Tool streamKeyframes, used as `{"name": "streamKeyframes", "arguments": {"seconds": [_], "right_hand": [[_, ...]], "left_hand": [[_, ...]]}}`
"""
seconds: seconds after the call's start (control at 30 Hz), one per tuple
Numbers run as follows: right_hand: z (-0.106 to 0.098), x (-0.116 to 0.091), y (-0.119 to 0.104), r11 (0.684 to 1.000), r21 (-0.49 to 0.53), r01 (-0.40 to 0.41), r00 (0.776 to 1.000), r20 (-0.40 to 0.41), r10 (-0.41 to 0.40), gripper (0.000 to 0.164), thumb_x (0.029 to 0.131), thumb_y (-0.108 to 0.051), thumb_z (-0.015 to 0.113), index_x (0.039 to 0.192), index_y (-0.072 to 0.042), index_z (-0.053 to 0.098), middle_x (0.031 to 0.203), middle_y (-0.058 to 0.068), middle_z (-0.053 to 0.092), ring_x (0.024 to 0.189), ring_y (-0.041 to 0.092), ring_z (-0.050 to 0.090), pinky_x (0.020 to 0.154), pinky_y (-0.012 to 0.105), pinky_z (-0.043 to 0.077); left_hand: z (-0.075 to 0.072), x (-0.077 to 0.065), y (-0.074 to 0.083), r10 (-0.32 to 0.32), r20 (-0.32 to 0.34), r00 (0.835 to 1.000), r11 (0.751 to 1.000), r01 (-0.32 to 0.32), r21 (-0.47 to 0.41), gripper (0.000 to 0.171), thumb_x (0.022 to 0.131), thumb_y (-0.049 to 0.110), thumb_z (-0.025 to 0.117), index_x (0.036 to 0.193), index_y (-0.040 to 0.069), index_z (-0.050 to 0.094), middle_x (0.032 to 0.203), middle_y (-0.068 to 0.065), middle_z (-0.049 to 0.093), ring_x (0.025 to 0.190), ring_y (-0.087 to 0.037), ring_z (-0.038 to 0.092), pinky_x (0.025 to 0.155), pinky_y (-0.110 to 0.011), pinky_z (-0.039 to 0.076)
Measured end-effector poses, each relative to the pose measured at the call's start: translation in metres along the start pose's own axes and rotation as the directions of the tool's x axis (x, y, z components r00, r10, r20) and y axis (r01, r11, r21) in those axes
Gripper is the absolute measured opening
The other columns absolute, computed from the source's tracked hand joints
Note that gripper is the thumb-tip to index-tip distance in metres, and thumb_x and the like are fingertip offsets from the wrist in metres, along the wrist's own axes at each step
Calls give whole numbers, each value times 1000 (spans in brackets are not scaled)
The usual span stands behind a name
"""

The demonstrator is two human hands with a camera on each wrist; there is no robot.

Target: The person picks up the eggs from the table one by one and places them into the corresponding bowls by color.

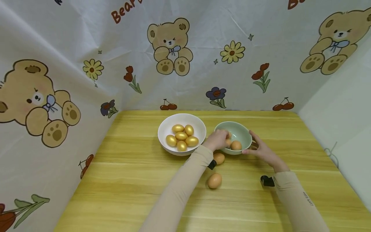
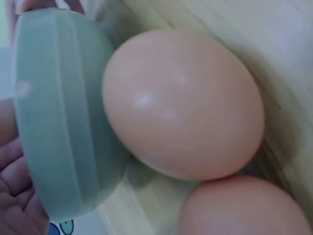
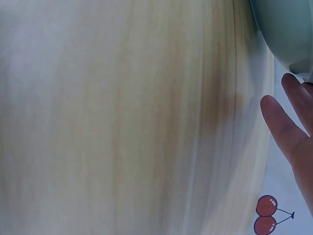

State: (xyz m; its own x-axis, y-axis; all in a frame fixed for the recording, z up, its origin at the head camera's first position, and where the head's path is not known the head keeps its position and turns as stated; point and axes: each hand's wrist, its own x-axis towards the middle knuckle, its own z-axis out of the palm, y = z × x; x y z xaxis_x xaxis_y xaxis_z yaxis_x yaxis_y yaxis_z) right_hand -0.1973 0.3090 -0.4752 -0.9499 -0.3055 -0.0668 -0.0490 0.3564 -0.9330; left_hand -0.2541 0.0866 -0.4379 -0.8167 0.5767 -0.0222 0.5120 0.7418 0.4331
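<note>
My left hand (image 1: 216, 140) reaches over the left rim of the pale green bowl (image 1: 240, 131). Its curled fingers are down at a brown egg (image 1: 228, 143) that they partly cover. Another brown egg (image 1: 236, 145) lies beside it, and one more (image 1: 229, 135) peeks out by the fingers. On the bowl's right side, my right hand (image 1: 262, 153) holds the wall between thumb and fingers. Below the left wrist, a brown egg (image 2: 183, 103) sits close against the bowl's outside. A second loose egg (image 1: 214, 181) lies nearer to me on the table.
Left of the green bowl stands a larger white bowl (image 1: 162, 133) with several shiny golden eggs (image 1: 181, 136). Both bowls are on a wood-grain table (image 1: 124, 180). A white cloth (image 1: 203, 42) printed with bears hangs behind, and a white wall (image 1: 342, 109) rises at right.
</note>
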Motion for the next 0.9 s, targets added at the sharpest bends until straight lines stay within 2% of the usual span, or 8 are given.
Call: {"name": "streamKeyframes", "arguments": {"seconds": [0.1, 0.17, 0.27, 0.33, 0.37, 0.6, 0.77, 0.9], "right_hand": [[0, -1, -1, 1000, 6, 5, 1000, -1, -5, 99, 86, -12, 67, 148, -11, -10, 150, 24, -3, 130, 50, 15, 99, 58, 29], [1, -1, -2, 1000, 8, 3, 1000, 3, -3, 99, 86, -12, 67, 148, -12, -10, 150, 24, -3, 130, 50, 15, 99, 58, 29], [1, -3, -4, 1000, 7, -1, 1000, 8, 1, 99, 86, -12, 68, 148, -12, -10, 150, 24, -3, 130, 50, 15, 99, 58, 29], [2, -3, -4, 1000, 10, -6, 1000, 9, 6, 100, 86, -12, 68, 148, -13, -10, 150, 24, -3, 130, 50, 15, 99, 58, 29], [2, -4, -4, 1000, 13, -9, 1000, 8, 8, 100, 86, -11, 68, 148, -13, -10, 150, 25, -3, 130, 50, 16, 99, 58, 30], [2, -3, -2, 1000, 15, -9, 1000, -3, 9, 100, 86, -12, 68, 148, -11, -10, 150, 25, -1, 130, 50, 17, 99, 58, 30], [2, -3, -3, 1000, 17, -3, 1000, -2, 3, 100, 86, -11, 68, 148, -12, -10, 150, 25, -2, 130, 51, 16, 98, 58, 31], [2, -2, -6, 1000, 12, 9, 1000, -1, -9, 100, 86, -11, 68, 148, -11, -10, 149, 26, -2, 129, 51, 16, 97, 58, 32]], "left_hand": [[-1, -3, -3, 8, -5, 1000, 991, -9, -136, 39, 79, 18, 73, 115, 10, 62, 111, 0, 62, 101, -11, 55, 84, -16, 43], [-2, -6, -6, 14, -11, 1000, 968, -16, -251, 42, 80, 14, 71, 121, 7, 59, 116, -3, 61, 107, -12, 54, 87, -15, 42], [-3, -12, -9, 16, -19, 1000, 902, -23, -430, 44, 81, 8, 68, 124, 3, 57, 121, -6, 59, 111, -12, 52, 90, -15, 40], [-4, -16, -11, 17, -24, 1000, 854, -27, -519, 45, 82, 6, 68, 125, 2, 56, 123, -9, 57, 113, -13, 51, 91, -16, 40], [-4, -18, -11, 19, -29, 999, 838, -32, -545, 45, 82, 6, 67, 126, 1, 55, 124, -10, 57, 113, -13, 51, 92, -16, 40], [-4, -31, -16, 20, -73, 997, 769, -62, -637, 43, 86, 14, 68, 125, 2, 55, 123, -10, 57, 111, -13, 53, 92, -18, 42], [-1, -46, -23, 7, -117, 993, 748, -83, -659, 42, 86, 19, 68, 123, 3, 57, 120, -8, 59, 109, -15, 55, 90, -19, 44], [1, -59, -28, 23, -165, 986, 713, -132, -689, 40, 84, 15, 70, 121, 1, 59, 120, -13, 59, 109, -18, 56, 92, -22, 45]]}}
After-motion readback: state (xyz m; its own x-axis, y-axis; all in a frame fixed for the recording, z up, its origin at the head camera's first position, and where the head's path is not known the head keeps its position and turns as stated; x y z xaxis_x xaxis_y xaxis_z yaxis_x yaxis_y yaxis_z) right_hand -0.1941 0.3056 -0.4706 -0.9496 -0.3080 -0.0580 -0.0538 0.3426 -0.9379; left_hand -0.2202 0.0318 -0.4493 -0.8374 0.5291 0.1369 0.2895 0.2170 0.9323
